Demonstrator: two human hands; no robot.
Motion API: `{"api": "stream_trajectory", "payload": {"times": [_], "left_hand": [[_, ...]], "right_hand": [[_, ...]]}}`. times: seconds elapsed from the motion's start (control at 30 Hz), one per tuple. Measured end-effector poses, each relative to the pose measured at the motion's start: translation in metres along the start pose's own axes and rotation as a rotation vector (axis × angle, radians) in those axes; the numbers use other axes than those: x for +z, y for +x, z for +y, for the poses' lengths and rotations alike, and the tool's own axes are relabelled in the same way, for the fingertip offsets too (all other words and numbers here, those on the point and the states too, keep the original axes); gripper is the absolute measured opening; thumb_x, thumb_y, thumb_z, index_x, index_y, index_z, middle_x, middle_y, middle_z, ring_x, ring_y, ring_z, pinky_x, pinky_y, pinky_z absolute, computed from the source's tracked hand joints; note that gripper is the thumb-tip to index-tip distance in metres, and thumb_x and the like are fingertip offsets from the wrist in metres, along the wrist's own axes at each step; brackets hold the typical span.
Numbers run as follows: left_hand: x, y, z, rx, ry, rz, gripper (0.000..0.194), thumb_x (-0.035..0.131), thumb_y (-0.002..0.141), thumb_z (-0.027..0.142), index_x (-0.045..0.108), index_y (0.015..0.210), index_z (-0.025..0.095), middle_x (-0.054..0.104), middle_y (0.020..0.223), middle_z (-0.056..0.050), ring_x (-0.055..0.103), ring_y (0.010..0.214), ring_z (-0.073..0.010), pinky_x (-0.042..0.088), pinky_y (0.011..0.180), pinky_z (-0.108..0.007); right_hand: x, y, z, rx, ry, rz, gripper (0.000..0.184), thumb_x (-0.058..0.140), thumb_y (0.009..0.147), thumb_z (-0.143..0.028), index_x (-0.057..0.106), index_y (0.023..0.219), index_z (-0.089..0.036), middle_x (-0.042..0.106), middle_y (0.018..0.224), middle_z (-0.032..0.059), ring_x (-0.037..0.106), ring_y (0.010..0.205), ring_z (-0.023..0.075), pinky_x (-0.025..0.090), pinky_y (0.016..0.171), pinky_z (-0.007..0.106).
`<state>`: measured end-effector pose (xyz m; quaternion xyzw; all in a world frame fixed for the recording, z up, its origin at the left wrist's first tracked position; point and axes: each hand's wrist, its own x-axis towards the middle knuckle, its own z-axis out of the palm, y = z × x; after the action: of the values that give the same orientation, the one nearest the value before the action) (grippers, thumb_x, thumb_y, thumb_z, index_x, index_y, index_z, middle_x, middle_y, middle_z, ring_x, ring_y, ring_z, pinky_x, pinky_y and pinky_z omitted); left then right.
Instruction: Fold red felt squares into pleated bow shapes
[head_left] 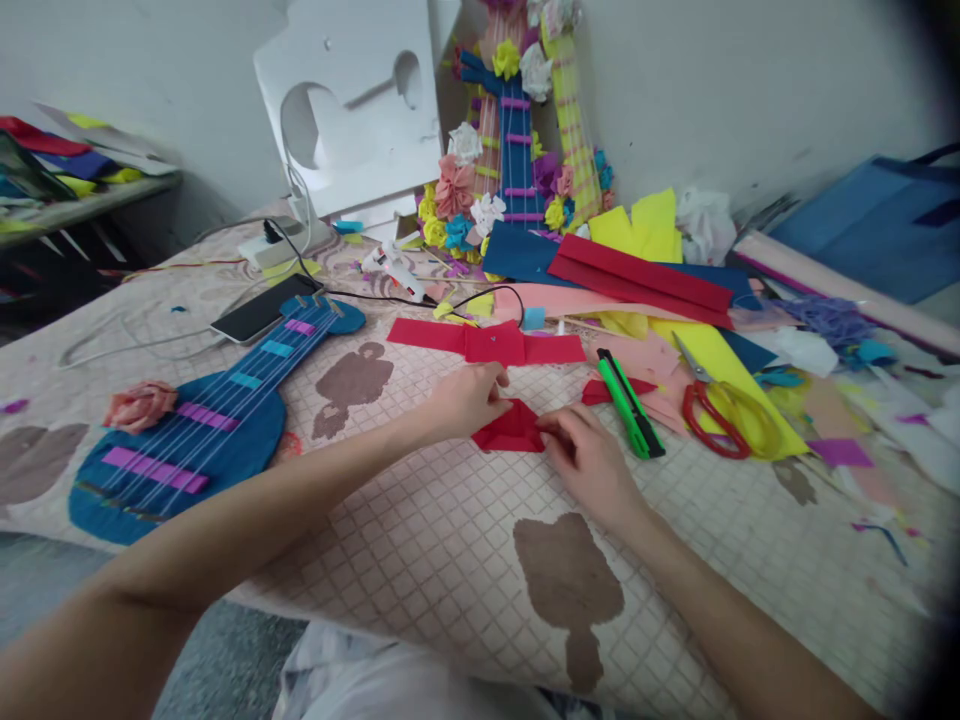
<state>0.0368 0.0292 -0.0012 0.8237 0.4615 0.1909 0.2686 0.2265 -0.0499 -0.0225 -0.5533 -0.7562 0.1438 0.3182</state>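
Note:
A small folded piece of red crepe paper (pixel 511 428) lies on the patterned cloth between my hands. My left hand (pixel 466 402) has its fingertips closed on the upper left edge of this piece. At the right edge, my right hand (pixel 592 462) pinches the same paper between thumb and fingers. Just beyond them is a red strip (pixel 427 336) with a wider folded red panel (pixel 495 344) across its middle. A green utility knife (pixel 630 408) rests to the right, its tip beside a red scrap (pixel 598 391).
At left lies a blue paper guitar (pixel 202 430) with a pink rose; behind it are a phone (pixel 259 310) and a white glue gun (pixel 397 272) with its cord. Scissors (pixel 716 418) and colored paper strips (pixel 637 275) crowd the right. Decorated guitars (pixel 517 150) stand against the wall.

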Motion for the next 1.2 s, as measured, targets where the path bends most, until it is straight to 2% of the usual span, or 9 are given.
{"api": "stream_trajectory", "payload": {"times": [0.17, 0.27, 0.43, 0.57, 0.7, 0.83, 0.93, 1.03, 1.2], "left_hand": [[-0.002, 0.017, -0.006, -0.007, -0.088, -0.147, 0.013, 0.067, 0.064, 0.02, 0.062, 0.074, 0.015, 0.064, 0.065, 0.0, 0.058, 0.061, -0.013, 0.042, 0.053, -0.022], [-0.005, 0.017, -0.012, -0.03, -0.121, -0.126, 0.008, 0.065, 0.065, 0.02, 0.058, 0.063, 0.015, 0.058, 0.056, 0.003, 0.053, 0.053, -0.0098, 0.037, 0.048, -0.02], [-0.006, 0.005, -0.01, -0.33, -0.57, -0.082, 0.01, 0.059, 0.078, 0.018, 0.053, 0.071, 0.015, 0.057, 0.051, 0.002, 0.054, 0.044, -0.0087, 0.04, 0.045, -0.02], [-0.003, -0.01, 0.004, -0.486, -1.065, -0.23, 0.011, 0.053, 0.087, 0.017, 0.057, 0.078, 0.013, 0.066, 0.062, -0.004, 0.061, 0.053, -0.0095, 0.051, 0.056, -0.023], [-0.002, -0.026, 0.012, -0.477, -1.232, -0.32, 0.007, 0.061, 0.082, 0.02, 0.059, 0.082, 0.013, 0.069, 0.075, -0.007, 0.067, 0.067, -0.0121, 0.055, 0.069, -0.027], [-0.005, -0.041, 0.001, -0.311, -0.986, -0.378, 0.016, 0.066, 0.073, 0.014, 0.057, 0.086, 0.014, 0.067, 0.081, -0.005, 0.067, 0.072, -0.0144, 0.056, 0.069, -0.031], [-0.006, -0.048, -0.011, -0.125, -0.433, -0.025, 0.03, 0.068, 0.066, 0.012, 0.052, 0.091, 0.016, 0.062, 0.082, -0.003, 0.061, 0.066, -0.0145, 0.053, 0.062, -0.032], [-0.007, -0.048, -0.018, 0.183, 0.009, 0.267, 0.035, 0.065, 0.069, 0.008, 0.053, 0.101, 0.016, 0.057, 0.103, -0.01, 0.057, 0.092, -0.0201, 0.05, 0.079, -0.036], [-0.009, -0.049, -0.021, 0.539, 0.294, 0.203, 0.005, 0.054, 0.087, 0.016, 0.059, 0.089, 0.018, 0.06, 0.1, -0.006, 0.053, 0.093, -0.0177, 0.042, 0.082, -0.034]], "right_hand": [[-0.002, 0.0, -0.002, -0.019, 0.016, -0.025, 0.015, 0.047, 0.084, -0.013, 0.057, 0.091, -0.021, 0.057, 0.09, 0.0059, 0.057, 0.08, 0.0186, 0.048, 0.07, 0.034], [-0.006, 0.001, -0.006, -0.009, 0.051, 0.074, 0.012, 0.048, 0.085, -0.016, 0.056, 0.094, -0.021, 0.056, 0.086, 0.0045, 0.055, 0.072, 0.0163, 0.047, 0.064, 0.031], [-0.009, -0.002, -0.016, -0.102, 0.035, 0.219, 0.008, 0.048, 0.087, -0.018, 0.052, 0.093, -0.023, 0.053, 0.081, 0.0022, 0.052, 0.065, 0.0141, 0.045, 0.057, 0.028], [0.0, -0.005, -0.021, -0.217, -0.041, 0.108, 0.013, 0.054, 0.086, -0.02, 0.049, 0.097, -0.023, 0.056, 0.089, 0.0041, 0.056, 0.074, 0.0162, 0.047, 0.061, 0.029], [0.007, -0.005, -0.02, -0.187, -0.167, -0.002, 0.012, 0.054, 0.085, -0.02, 0.049, 0.096, -0.023, 0.057, 0.094, 0.0054, 0.058, 0.082, 0.0189, 0.048, 0.064, 0.031], [0.005, -0.005, -0.015, -0.196, -0.197, -0.016, 0.009, 0.046, 0.088, -0.014, 0.053, 0.09, -0.021, 0.059, 0.089, 0.005, 0.059, 0.081, 0.0175, 0.047, 0.064, 0.029], [0.001, -0.005, -0.009, -0.243, -0.182, -0.033, 0.012, 0.044, 0.09, -0.014, 0.054, 0.09, -0.02, 0.06, 0.09, 0.005, 0.059, 0.081, 0.0163, 0.048, 0.066, 0.028], [-0.002, -0.004, -0.001, -0.319, -0.144, -0.045, 0.012, 0.045, 0.09, -0.015, 0.056, 0.092, -0.02, 0.06, 0.092, 0.0048, 0.059, 0.084, 0.0157, 0.049, 0.071, 0.028], [-0.004, -0.004, 0.005, -0.372, -0.206, -0.048, 0.012, 0.048, 0.089, -0.016, 0.058, 0.095, -0.019, 0.06, 0.096, 0.0067, 0.06, 0.085, 0.0168, 0.051, 0.069, 0.028]]}}
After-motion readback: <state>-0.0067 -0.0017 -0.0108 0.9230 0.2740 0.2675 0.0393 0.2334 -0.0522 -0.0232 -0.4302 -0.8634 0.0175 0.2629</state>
